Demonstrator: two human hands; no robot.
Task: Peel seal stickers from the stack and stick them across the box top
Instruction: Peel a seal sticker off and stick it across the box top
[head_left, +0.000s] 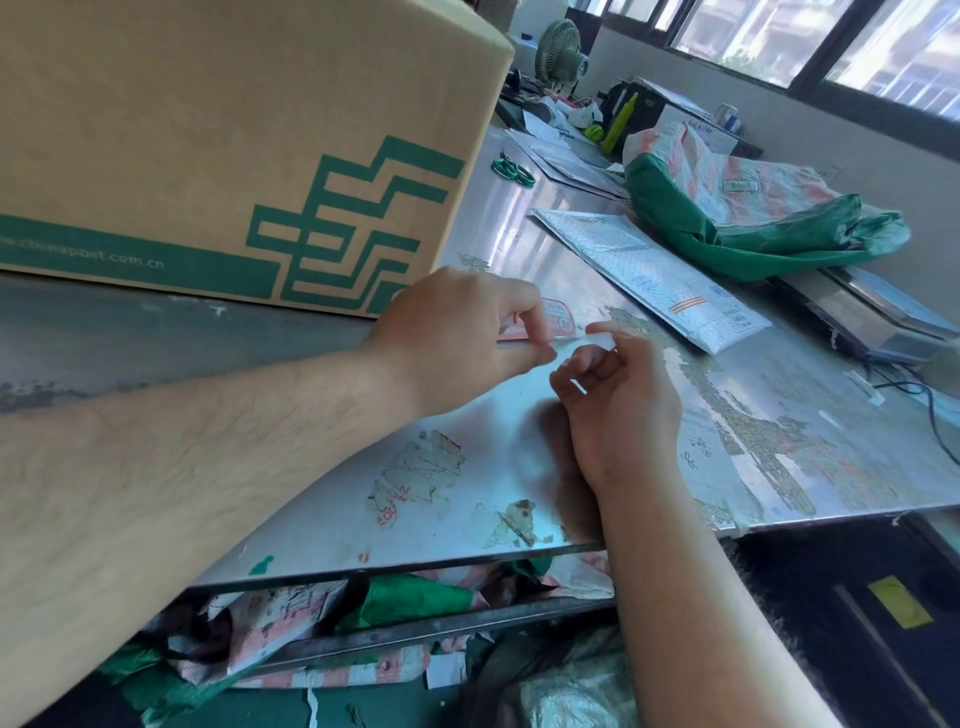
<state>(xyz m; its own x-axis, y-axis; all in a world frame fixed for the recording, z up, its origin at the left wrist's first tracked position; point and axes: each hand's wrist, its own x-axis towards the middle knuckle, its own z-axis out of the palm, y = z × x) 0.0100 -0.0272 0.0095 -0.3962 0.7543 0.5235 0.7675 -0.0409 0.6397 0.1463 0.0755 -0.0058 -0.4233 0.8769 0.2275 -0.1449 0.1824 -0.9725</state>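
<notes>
A big brown cardboard box (208, 130) with a green postal logo stands at the left on the metal table (519, 457); its top is out of view. Just right of the box's near corner, my left hand (457, 338) pinches a small stack of red-and-white seal stickers (558, 317). My right hand (618, 395) has its fingers curled and pinches a pale strip, a sticker edge or its backing (597, 340), at the stack's right end. Most of the stack is hidden behind my left hand.
A silver padded mailer (649, 275) lies right of my hands. Behind it sits a green-and-white woven sack (727, 208), with a scale (883, 322) and its cable at the right. Green scissors (511, 169) and a fan (561, 52) are farther back. Sacks fill the shelf below.
</notes>
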